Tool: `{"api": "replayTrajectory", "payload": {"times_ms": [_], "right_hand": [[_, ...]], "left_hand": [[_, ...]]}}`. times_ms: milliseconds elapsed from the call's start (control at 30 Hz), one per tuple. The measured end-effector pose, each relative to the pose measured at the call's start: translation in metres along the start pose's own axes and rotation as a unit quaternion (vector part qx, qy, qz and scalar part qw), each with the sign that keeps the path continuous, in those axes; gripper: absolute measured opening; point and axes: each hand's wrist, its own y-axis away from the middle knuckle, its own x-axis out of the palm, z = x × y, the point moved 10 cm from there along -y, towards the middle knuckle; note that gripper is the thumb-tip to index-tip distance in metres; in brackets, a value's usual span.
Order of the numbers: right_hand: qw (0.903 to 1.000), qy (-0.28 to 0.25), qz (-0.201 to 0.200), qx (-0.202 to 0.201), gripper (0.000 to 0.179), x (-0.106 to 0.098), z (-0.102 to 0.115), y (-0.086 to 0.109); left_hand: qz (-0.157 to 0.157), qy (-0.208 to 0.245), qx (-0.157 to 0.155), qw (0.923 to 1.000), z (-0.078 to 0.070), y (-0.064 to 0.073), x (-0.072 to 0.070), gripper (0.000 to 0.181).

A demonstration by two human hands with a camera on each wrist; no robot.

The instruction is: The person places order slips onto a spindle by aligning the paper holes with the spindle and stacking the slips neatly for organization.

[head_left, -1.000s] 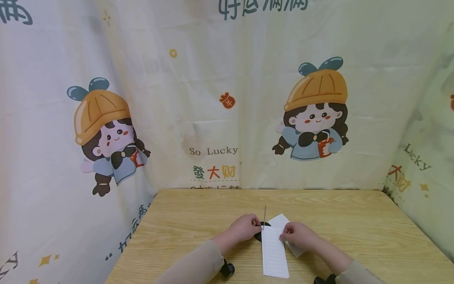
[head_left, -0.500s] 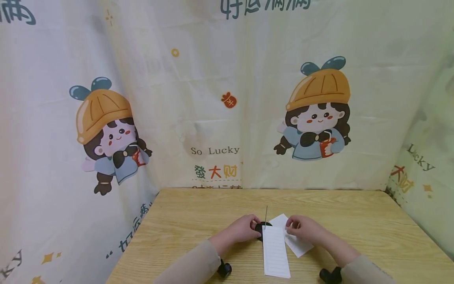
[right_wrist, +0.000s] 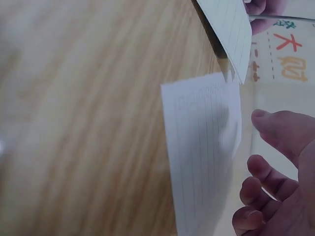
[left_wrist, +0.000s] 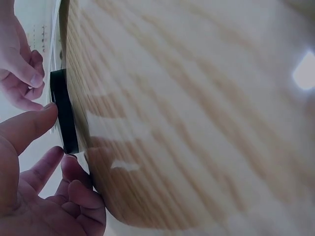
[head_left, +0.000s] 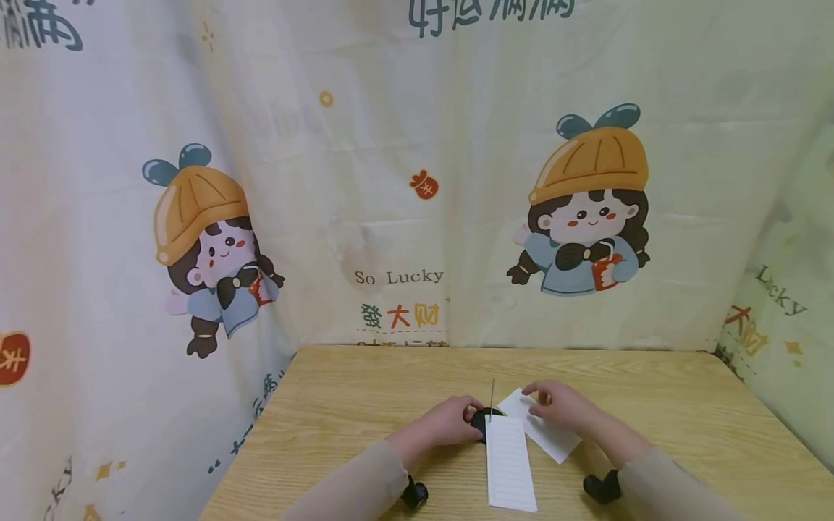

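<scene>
A paper spike stands on the table, with a thin upright metal rod (head_left: 492,394) and a round black base (left_wrist: 65,113). My left hand (head_left: 449,421) grips the base at its left side, thumb and index finger on its rim. Lined white slips (head_left: 511,467) are on the rod and stretch toward me, covering part of the base. To their right lies a loose lined sheet (right_wrist: 199,142), its far left corner close to the spike. Over that sheet is my right hand (head_left: 563,407), fingers loosely bent, thumb apart, nothing between them.
The wooden table (head_left: 365,383) runs back to a printed curtain (head_left: 391,217), which also hangs at both sides. Black wrist mounts (head_left: 602,487) show beside both forearms, low over the table.
My right hand has let go of the slips' edge and moved right and away from me, above the loose sheet. More of that sheet shows. My left hand stays on the base.
</scene>
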Motion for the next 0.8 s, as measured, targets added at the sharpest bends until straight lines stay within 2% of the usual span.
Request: {"api": "replayTrajectory", "payload": {"times_ms": [233,367,500,800], "right_hand": [[0.9991,0.038,0.014,0.016,0.039,-0.001,-0.005,-0.011],[0.9977,0.045,0.042,0.030,0.045,0.004,-0.011,-0.016],[0.9961,0.051,0.066,0.028,0.050,0.007,-0.010,-0.019],[0.9878,0.103,0.113,0.031,0.051,0.011,-0.007,-0.023]], "left_hand": [[-0.002,0.004,0.004,1.0000,0.002,-0.003,0.002,0.041],[-0.003,0.005,0.008,1.0000,0.004,-0.005,0.003,0.043],[-0.001,0.001,0.010,0.9999,0.005,-0.006,0.004,0.044],[-0.001,0.004,-0.001,1.0000,0.005,-0.005,0.002,0.043]]}}
